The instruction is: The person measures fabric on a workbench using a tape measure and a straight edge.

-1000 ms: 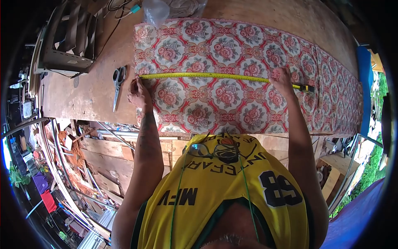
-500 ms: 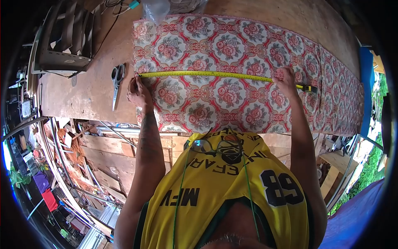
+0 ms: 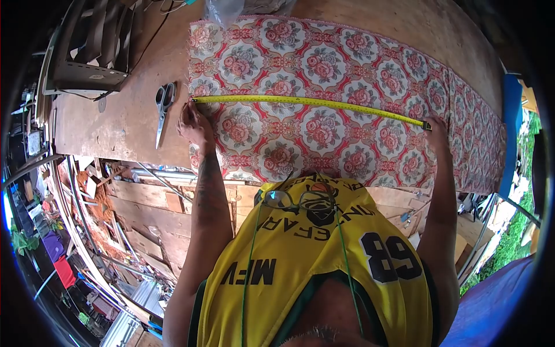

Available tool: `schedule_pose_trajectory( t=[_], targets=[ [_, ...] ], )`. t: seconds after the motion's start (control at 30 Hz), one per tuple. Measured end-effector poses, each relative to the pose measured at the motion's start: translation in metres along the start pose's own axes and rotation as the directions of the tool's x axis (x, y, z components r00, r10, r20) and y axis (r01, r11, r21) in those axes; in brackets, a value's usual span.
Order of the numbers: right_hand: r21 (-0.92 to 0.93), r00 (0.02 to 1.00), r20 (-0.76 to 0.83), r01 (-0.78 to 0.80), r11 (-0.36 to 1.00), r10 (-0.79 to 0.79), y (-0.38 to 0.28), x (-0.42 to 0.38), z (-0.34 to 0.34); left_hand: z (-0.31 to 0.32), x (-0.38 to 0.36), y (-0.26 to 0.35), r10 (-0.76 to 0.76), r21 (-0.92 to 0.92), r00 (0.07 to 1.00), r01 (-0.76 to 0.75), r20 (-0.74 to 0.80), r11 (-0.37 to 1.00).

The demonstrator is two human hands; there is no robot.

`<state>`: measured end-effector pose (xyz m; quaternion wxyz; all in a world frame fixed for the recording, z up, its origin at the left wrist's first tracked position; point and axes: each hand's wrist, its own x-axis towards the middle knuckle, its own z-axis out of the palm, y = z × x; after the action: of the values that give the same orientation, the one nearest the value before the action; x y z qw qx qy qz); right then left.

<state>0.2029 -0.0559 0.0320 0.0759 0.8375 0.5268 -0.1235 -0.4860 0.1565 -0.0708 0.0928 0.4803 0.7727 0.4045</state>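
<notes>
A floral fabric (image 3: 324,63) in red, white and grey lies spread over the wooden table. Across it runs a yellow tape measure (image 3: 300,100), pulled out from left to right. My left hand (image 3: 195,124) pinches the tape's end at the fabric's left edge. At the other end, my right hand (image 3: 437,132) is closed around the tape measure's dark case, which shows partly past the fingers. Left of my left hand, a pair of scissors (image 3: 164,110) with dark handles lies on the bare wood, blades pointing toward me.
A dark metal box (image 3: 87,78) holding dark strips stands at the table's far left. A clear plastic bag (image 3: 222,10) lies at the fabric's far edge, near some cables. Eyeglasses (image 3: 289,200) hang on a green cord over my yellow jersey.
My right hand has moved right along the tape, from gripping the blade to holding the case. My left hand stays at the tape's end, and the view has shifted slightly.
</notes>
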Motion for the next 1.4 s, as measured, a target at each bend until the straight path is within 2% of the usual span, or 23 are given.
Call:
schedule_pose_trajectory(
  t=[0.07,0.2,0.33,0.4,0.43,0.5,0.57,0.7,0.77,0.8,0.9,1.0,1.03,1.17,1.27,1.37,1.4],
  targets=[
    [-0.058,0.99,-0.104,0.091,0.994,-0.097,-0.016,-0.001,-0.011,-0.002,-0.001,0.006,0.047,0.038,0.999,-0.047,-0.017,0.998],
    [-0.027,0.985,-0.131,0.107,0.994,-0.109,-0.023,0.019,-0.011,-0.001,-0.001,0.006,0.141,0.158,0.989,-0.132,-0.047,0.979],
    [-0.002,0.986,-0.127,0.112,0.994,-0.112,-0.017,0.033,-0.005,0.005,0.012,-0.003,0.053,0.231,0.998,-0.044,-0.034,0.972],
    [-0.011,0.978,-0.154,0.141,0.99,-0.141,-0.012,0.037,-0.004,0.011,0.019,-0.014,0.131,0.266,0.991,-0.125,-0.007,0.956],
    [0.009,0.989,-0.115,0.093,0.996,-0.091,-0.023,0.034,-0.012,0.008,0.02,-0.006,0.155,0.276,0.988,-0.15,0.001,0.949],
    [0.022,0.996,-0.074,0.043,0.999,-0.041,-0.027,0.034,-0.018,0.005,0.018,0.014,0.025,0.294,0.999,-0.016,-0.026,0.956],
    [0.02,0.989,-0.115,0.091,0.996,-0.088,-0.024,0.039,-0.015,0.009,0.022,0.013,0.033,0.293,0.999,-0.023,-0.031,0.956],
    [0.025,0.989,-0.14,0.053,0.998,-0.049,-0.019,0.057,-0.013,0.015,0.032,0.023,-0.004,0.31,1.0,0.006,-0.007,0.951],
    [-0.078,0.965,-0.214,0.141,0.987,-0.154,-0.013,0.067,-0.011,0.027,0.041,0.008,0.041,0.295,0.999,-0.041,0.007,0.955],
    [-0.078,0.965,-0.213,0.141,0.987,-0.154,-0.016,0.069,-0.013,0.027,0.043,0.008,0.085,0.281,0.996,-0.088,0.022,0.956],
    [0.003,0.981,-0.173,0.092,0.996,-0.09,-0.024,0.078,-0.02,0.026,0.039,0.01,0.08,0.277,0.997,-0.074,-0.008,0.958],
    [-0.066,0.979,-0.171,0.103,0.992,-0.113,-0.015,0.093,-0.014,0.024,0.037,0.014,0.058,0.31,0.998,-0.046,-0.031,0.95],
    [-0.104,0.978,-0.164,0.114,0.988,-0.13,0.001,0.101,-0.007,0.028,0.036,0.007,0.096,0.318,0.992,-0.064,-0.085,0.946],
    [-0.191,0.98,-0.145,0.111,0.975,-0.14,-0.008,0.096,0.0,0.017,0.031,0.023,0.072,0.216,0.994,-0.053,-0.082,0.975],
    [-0.135,0.97,-0.221,0.074,0.988,-0.103,-0.015,0.088,0.002,0.016,0.03,0.025,0.049,0.15,0.995,-0.035,-0.091,0.988],
    [-0.23,0.949,-0.303,0.012,0.973,-0.084,-0.024,0.076,0.007,0.018,0.032,0.02,0.041,0.112,0.992,-0.028,-0.118,0.993],
    [-0.232,0.949,-0.303,0.012,0.973,-0.084,-0.032,0.068,0.005,0.017,0.033,0.021,-0.021,0.039,0.992,0.026,-0.124,0.999]
  ],
)
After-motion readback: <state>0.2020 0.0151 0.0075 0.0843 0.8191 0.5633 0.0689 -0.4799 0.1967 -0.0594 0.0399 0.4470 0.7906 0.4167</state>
